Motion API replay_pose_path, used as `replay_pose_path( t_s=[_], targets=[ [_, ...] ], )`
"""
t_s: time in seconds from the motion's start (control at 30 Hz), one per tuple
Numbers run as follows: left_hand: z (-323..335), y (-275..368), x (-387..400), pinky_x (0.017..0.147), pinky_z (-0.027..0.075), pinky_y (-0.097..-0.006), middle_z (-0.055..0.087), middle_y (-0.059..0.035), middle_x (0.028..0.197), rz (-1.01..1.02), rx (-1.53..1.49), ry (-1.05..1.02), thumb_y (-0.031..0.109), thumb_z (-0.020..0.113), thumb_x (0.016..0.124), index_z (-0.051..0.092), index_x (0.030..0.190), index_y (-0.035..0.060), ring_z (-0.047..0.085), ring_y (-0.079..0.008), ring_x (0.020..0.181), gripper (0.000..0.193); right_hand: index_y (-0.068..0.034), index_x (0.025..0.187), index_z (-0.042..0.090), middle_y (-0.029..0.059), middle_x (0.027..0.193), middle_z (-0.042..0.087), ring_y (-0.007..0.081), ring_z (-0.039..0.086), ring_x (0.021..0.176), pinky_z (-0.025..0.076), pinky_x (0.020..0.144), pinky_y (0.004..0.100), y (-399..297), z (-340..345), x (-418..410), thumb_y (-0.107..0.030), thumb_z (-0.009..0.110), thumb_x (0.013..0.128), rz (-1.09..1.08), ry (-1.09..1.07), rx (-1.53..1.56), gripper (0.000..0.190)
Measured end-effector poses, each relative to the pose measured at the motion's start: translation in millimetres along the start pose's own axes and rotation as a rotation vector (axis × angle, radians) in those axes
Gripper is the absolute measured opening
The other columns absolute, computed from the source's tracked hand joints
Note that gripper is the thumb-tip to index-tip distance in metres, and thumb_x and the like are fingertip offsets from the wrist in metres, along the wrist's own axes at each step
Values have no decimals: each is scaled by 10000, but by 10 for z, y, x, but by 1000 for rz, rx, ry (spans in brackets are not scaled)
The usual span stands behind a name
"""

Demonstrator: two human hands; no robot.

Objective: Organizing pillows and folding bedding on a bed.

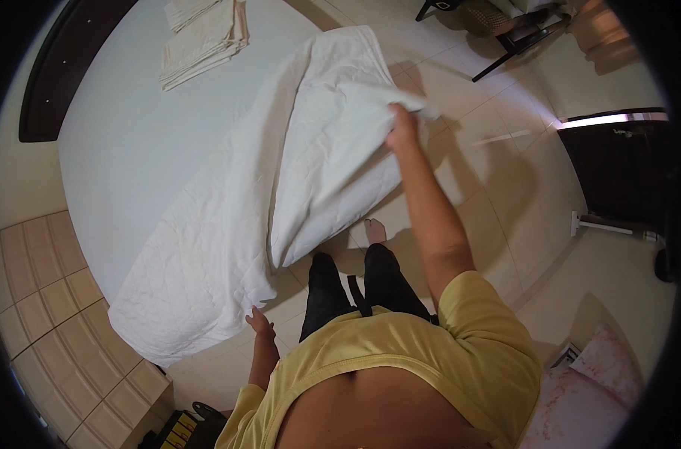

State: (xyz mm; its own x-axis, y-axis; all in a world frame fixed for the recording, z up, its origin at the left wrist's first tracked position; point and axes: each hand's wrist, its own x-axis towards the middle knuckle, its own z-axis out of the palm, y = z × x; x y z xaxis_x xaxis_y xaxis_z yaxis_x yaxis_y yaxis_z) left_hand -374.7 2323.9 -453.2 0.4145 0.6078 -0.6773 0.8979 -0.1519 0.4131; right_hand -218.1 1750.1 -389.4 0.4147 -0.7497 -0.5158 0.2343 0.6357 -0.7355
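Note:
A white quilted bed cover [340, 123] lies bunched and folded over the foot end and near side of a bed with a pale sheet [149, 151]. My right hand [402, 128] grips the cover's edge at the right and holds it raised off the bed. At the lower left, my left hand [260, 324] is at the cover's hanging corner, fingers partly bent; whether it pinches the fabric is unclear. Folded cream cloths [203, 45] lie stacked on the sheet, far from both hands.
A dark headboard [65, 62] stands at upper left. Beige panelled furniture [54, 292] borders the bed's left side. Tiled floor [475, 224] runs along the right, with a dark-legged chair [494, 62], a dark door [621, 168] and a pink-patterned pillow [609, 362].

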Motion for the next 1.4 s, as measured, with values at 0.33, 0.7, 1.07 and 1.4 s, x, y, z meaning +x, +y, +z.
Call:
replay_pose_path(
  t_s=[0.33,0.7,1.07,1.4],
  targets=[
    [828,187,-686,866,333,-500,192,-111,1299,-381,-402,-175,456,426,794,147,1285,180,267,-372,1139,629,41,1011,459,148,984,502,283,509,860,428,751,402,-614,-2281,398,-15,530,625,77,354,-86,397],
    [1285,208,-799,864,357,-487,123,-154,1324,-295,-299,-539,342,441,818,71,1306,130,290,-378,1139,648,-6,1091,418,148,1054,472,306,480,940,405,809,436,-463,-2672,470,-155,526,758,-39,268,-194,381],
    [1476,102,-823,772,406,-391,363,-153,1198,-324,-74,-657,316,379,853,174,1281,63,465,-275,957,538,-104,1234,276,154,1233,314,353,358,1086,377,824,478,963,-2741,67,-382,479,794,671,149,-271,559],
    [1508,-124,-764,841,372,-397,419,-156,1137,-323,107,-838,327,378,846,239,1253,51,461,-273,994,511,-102,1218,345,104,1179,423,277,400,1078,348,868,480,2223,-2662,-27,-420,452,789,767,58,186,544]
  ],
)
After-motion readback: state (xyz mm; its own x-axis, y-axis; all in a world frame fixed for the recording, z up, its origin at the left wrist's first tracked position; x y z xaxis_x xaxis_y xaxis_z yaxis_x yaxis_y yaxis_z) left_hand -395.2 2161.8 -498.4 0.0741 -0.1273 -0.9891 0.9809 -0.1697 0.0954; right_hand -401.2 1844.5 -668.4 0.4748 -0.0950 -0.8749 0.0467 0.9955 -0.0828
